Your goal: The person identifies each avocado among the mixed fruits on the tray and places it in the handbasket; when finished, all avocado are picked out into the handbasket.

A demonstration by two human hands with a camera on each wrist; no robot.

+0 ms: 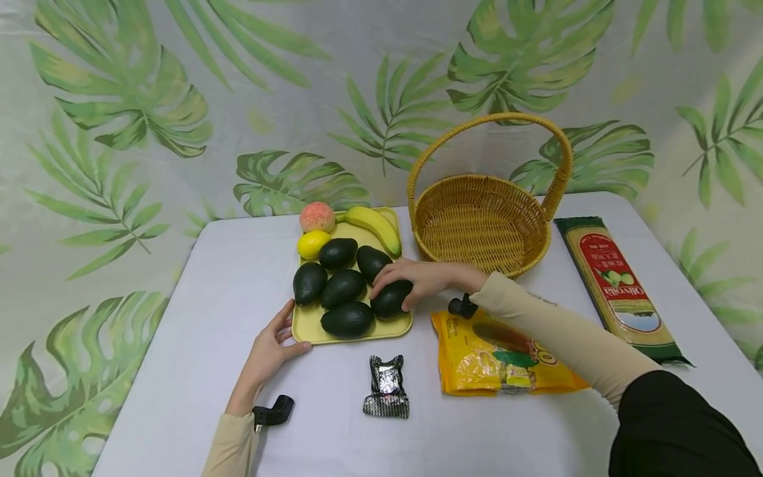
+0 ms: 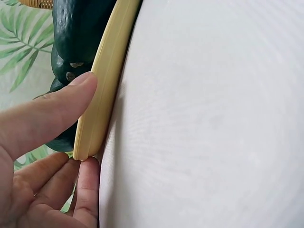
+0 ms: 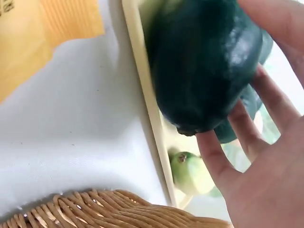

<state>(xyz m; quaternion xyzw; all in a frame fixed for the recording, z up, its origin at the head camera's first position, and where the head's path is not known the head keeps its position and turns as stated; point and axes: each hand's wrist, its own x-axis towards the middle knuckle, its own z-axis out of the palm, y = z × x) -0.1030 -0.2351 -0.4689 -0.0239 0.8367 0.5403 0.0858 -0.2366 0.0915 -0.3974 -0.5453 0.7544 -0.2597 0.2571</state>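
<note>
The right hand [image 1: 420,278] is clamped round a dark green avocado [image 1: 390,301], thumb on one side and fingers on the other. This avocado is at the right side of a yellow tray [image 1: 389,328], inside its edge; whether it touches the tray's bottom cannot be told. The left hand [image 1: 268,351] grips the tray's near left corner, its thumb on the near edge and its fingers round the left side.

Five other avocados [image 1: 348,320] lie close together in the tray, to the left of the held one and behind it. Behind them, a lemon [image 1: 313,244] lies by the left edge, a peach [image 1: 317,217] sits in the far left corner, and a banana [image 1: 375,225] slants across the far right part.

In front of the tray lies a small black and silver packet [image 1: 387,387]. A yellow bag [image 1: 489,364] lies partly beneath the right sleeve [image 1: 548,324]. Behind that arm stands a wicker basket [image 1: 477,228] with a tall handle, and to its right lies a long pasta pack [image 1: 620,285]. All rest on a white table [image 1: 334,437] before a leaf-patterned cloth [image 1: 387,112].
</note>
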